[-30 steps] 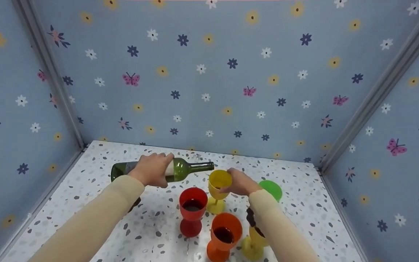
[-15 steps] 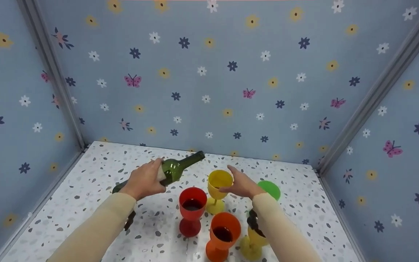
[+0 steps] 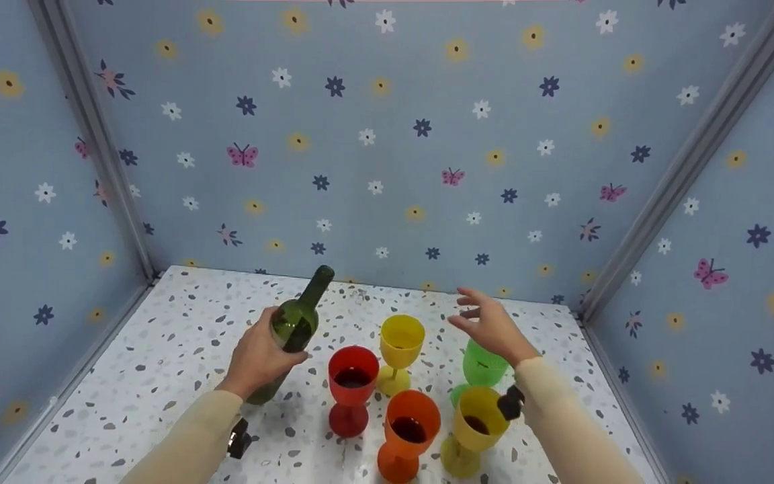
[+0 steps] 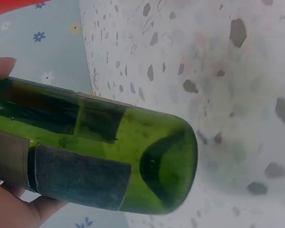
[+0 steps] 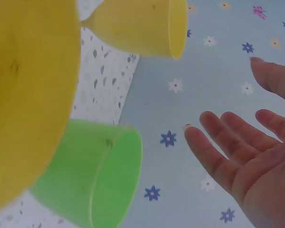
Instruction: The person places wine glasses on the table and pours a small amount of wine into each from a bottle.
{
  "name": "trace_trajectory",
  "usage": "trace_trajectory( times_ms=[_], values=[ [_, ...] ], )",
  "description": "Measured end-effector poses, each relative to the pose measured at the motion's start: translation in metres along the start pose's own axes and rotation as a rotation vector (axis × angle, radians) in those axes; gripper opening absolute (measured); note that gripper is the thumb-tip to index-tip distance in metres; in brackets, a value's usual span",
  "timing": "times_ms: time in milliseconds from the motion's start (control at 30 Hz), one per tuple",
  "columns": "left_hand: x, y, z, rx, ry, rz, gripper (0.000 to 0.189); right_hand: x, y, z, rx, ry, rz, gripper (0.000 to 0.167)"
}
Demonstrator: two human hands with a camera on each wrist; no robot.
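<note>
My left hand (image 3: 256,356) grips a green glass wine bottle (image 3: 296,326) round its body. The bottle leans with its neck up and to the right, and its base, seen in the left wrist view, appears a little off the table. My right hand (image 3: 491,327) hovers with fingers spread and holds nothing, above and behind the green goblet (image 3: 484,366). Left of it stands the back yellow goblet (image 3: 402,344), a little dark liquid visible inside. In the right wrist view the palm (image 5: 270,175) is bare, beside the goblets.
A red goblet (image 3: 352,383), an orange goblet (image 3: 400,433) and a front yellow goblet (image 3: 471,430) stand close together, each with dark liquid. The speckled white table (image 3: 179,323) is enclosed by flower-patterned walls (image 3: 373,148) at the back and sides.
The bottle has swung from level, mouth beside the back yellow goblet, to more upright and away leftward. My right hand has let go of that goblet and moved right.
</note>
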State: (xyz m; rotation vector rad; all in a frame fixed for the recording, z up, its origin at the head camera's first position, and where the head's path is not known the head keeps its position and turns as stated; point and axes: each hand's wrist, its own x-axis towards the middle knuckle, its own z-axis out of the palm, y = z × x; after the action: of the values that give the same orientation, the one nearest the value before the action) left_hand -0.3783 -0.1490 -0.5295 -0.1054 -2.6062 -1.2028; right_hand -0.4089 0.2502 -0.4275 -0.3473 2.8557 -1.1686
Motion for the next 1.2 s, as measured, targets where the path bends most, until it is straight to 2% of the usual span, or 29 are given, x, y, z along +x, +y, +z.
trace_trajectory(
  times_ms=[133,267,433,533,700,800,967,1100,1200],
  values=[
    [-0.008,-0.008,0.004,-0.140,0.054,-0.036,0.089,-0.009,0.012,-0.024,-0.053,0.092,-0.084,0.060],
    [-0.013,-0.011,0.006,-0.261,0.103,-0.024,0.089,-0.020,0.027,-0.044,-0.093,0.174,-0.142,0.058],
    [-0.018,-0.010,0.014,-0.331,0.142,0.023,0.087,-0.031,0.052,-0.058,-0.146,0.235,-0.136,0.055],
    [-0.025,-0.014,0.020,-0.348,0.170,0.025,0.089,-0.038,0.070,-0.059,-0.175,0.258,-0.095,0.054],
    [-0.040,-0.024,0.028,-0.372,0.245,0.001,0.089,-0.051,0.090,-0.052,-0.195,0.250,-0.011,0.057],
    [-0.043,-0.025,0.030,-0.378,0.281,-0.009,0.087,-0.054,0.096,-0.052,-0.197,0.236,0.012,0.057],
    [-0.038,-0.022,0.030,-0.371,0.259,-0.002,0.089,-0.057,0.107,-0.054,-0.193,0.233,0.037,0.057],
    [-0.040,-0.026,0.029,-0.338,0.252,-0.051,0.090,-0.066,0.121,-0.044,-0.165,0.174,0.075,0.060],
    [-0.045,-0.029,0.029,-0.329,0.218,-0.076,0.090,-0.075,0.134,-0.036,-0.149,0.137,0.117,0.061]
  ],
)
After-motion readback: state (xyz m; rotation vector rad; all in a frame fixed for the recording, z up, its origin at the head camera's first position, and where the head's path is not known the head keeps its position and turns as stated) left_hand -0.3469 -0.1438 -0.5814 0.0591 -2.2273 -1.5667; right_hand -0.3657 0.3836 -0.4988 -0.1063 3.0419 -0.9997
